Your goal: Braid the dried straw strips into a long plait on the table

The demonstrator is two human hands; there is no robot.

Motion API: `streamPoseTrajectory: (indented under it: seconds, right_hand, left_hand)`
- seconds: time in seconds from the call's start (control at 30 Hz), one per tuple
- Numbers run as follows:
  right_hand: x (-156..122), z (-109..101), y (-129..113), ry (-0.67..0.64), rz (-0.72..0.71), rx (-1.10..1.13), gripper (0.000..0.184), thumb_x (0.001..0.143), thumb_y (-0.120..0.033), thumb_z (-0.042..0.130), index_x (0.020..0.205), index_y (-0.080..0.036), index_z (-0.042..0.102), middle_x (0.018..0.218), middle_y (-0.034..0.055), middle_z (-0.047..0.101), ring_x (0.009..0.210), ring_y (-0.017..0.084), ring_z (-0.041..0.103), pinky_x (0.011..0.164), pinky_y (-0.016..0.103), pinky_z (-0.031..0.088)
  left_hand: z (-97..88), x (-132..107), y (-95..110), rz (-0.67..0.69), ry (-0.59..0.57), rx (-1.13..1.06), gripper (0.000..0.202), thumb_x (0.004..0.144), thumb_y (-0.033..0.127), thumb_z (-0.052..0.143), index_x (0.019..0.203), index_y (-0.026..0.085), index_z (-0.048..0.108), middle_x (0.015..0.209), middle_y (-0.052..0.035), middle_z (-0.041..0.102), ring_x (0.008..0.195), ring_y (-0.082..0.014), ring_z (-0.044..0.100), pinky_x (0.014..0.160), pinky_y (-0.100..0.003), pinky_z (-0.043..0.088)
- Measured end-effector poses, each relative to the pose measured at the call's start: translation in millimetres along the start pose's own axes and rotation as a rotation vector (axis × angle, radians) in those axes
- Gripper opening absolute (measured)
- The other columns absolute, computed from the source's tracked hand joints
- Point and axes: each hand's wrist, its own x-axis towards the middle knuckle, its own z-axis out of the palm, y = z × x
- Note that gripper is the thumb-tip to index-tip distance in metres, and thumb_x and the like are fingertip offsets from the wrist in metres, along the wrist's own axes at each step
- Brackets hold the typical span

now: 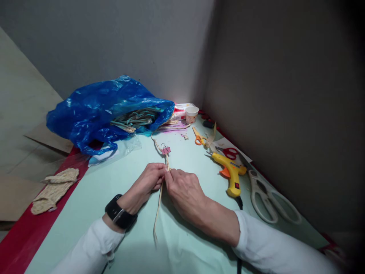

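A thin braid of dried straw-like strands (156, 144) runs down the middle of the table, with a pink binder clip (165, 150) on it. Just below the clip, my left hand (151, 176) pinches the strands between thumb and fingers. My right hand (184, 188) is closed on the same strands, its fingertips touching those of the left. From between the hands a loose strand (157, 213) hangs down toward the near side. The exact crossing of the strands is hidden by my fingers. A black watch (120, 213) is on my left wrist.
A blue plastic bag (102, 110) with dried strands lies at the back left, near a paper cup (192, 114). On the right are orange scissors (197, 137), red scissors (230, 153), a yellow glue gun (232, 173) and large white-handled scissors (265, 198). A woven straw piece (55, 190) lies left.
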Motion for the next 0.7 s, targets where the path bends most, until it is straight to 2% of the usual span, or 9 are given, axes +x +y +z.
streamPoseTrajectory:
  seconds: [0.13, 0.23, 0.3, 0.37, 0.43, 0.53, 0.6, 0.7]
  right_hand:
    - [-2, 6, -4, 0.001, -0.065, -0.03, 0.025, 0.087, -0.004, 0.039, 0.103, -0.01, 0.057, 0.093, 0.0165, 0.065, 0.081, 0.022, 0.062, 0.06, 0.03, 0.041]
    - [-3, -3, 5, 0.031, -0.077, 0.05, 0.02, 0.089, -0.016, 0.043, 0.093, -0.013, 0.063, 0.087, 0.0123, 0.067, 0.074, 0.022, 0.061, 0.061, 0.031, 0.039]
    - [0, -12, 16, 0.124, -0.009, 0.167, 0.024, 0.091, -0.028, 0.044, 0.085, -0.016, 0.064, 0.084, 0.0095, 0.066, 0.075, 0.021, 0.06, 0.065, 0.031, 0.038]
    - [6, -19, 28, 0.209, 0.095, 0.306, 0.025, 0.091, -0.03, 0.043, 0.092, -0.016, 0.064, 0.088, 0.0092, 0.066, 0.08, 0.019, 0.058, 0.067, 0.028, 0.036]
    - [13, -19, 37, 0.124, 0.104, 0.494, 0.025, 0.091, -0.029, 0.042, 0.09, -0.015, 0.062, 0.083, 0.0076, 0.066, 0.073, 0.016, 0.056, 0.064, 0.026, 0.035]
    - [24, -10, 43, -0.065, 0.069, 0.752, 0.029, 0.092, -0.028, 0.039, 0.074, -0.015, 0.059, 0.065, 0.0029, 0.06, 0.061, 0.012, 0.049, 0.06, 0.023, 0.032]
    - [29, -3, 44, -0.087, 0.078, 0.815, 0.029, 0.089, -0.025, 0.041, 0.066, -0.015, 0.056, 0.061, 0.001, 0.055, 0.059, 0.011, 0.045, 0.059, 0.023, 0.03]
    - [32, 6, 47, -0.037, 0.092, 0.828, 0.028, 0.086, -0.025, 0.043, 0.06, -0.016, 0.05, 0.059, -0.0018, 0.047, 0.058, 0.01, 0.039, 0.057, 0.023, 0.027]
  left_hand:
    - [-3.9, -3, 2, -0.014, -0.029, -0.043, 0.021, 0.069, 0.029, 0.059, 0.059, 0.018, 0.044, 0.051, 0.0097, 0.029, 0.041, -0.0031, 0.019, 0.04, -0.019, 0.012]
    - [-3.9, -4, 2, -0.021, 0.002, -0.032, 0.017, 0.068, 0.025, 0.061, 0.063, 0.017, 0.048, 0.05, 0.0095, 0.033, 0.04, -0.0022, 0.022, 0.039, -0.018, 0.012]
    - [-3.7, -4, 0, -0.012, 0.023, -0.02, 0.014, 0.068, 0.022, 0.06, 0.063, 0.017, 0.048, 0.049, 0.0096, 0.033, 0.039, -0.002, 0.023, 0.038, -0.017, 0.012]
    - [-3.9, -3, -3, 0.004, 0.031, -0.001, 0.012, 0.07, 0.021, 0.057, 0.063, 0.017, 0.048, 0.049, 0.0082, 0.038, 0.039, -0.0022, 0.024, 0.038, -0.017, 0.013]
    - [-4.7, -2, -6, 0.022, 0.029, 0.033, 0.008, 0.071, 0.02, 0.055, 0.065, 0.016, 0.05, 0.052, 0.0052, 0.046, 0.039, -0.0028, 0.027, 0.038, -0.017, 0.016]
    - [-6.1, -2, -7, 0.054, 0.03, 0.117, 0.005, 0.071, 0.019, 0.053, 0.067, 0.016, 0.053, 0.056, 0.0014, 0.055, 0.039, -0.0042, 0.032, 0.039, -0.019, 0.022]
    - [-6.7, -3, -5, 0.074, 0.042, 0.196, 0.011, 0.073, 0.022, 0.052, 0.064, 0.016, 0.054, 0.053, 0.0017, 0.054, 0.039, -0.0053, 0.033, 0.04, -0.02, 0.024]
    - [-5.3, -7, -1, 0.108, 0.077, 0.353, 0.019, 0.076, 0.026, 0.051, 0.06, 0.017, 0.055, 0.046, 0.0027, 0.052, 0.039, -0.0079, 0.037, 0.044, -0.022, 0.027]
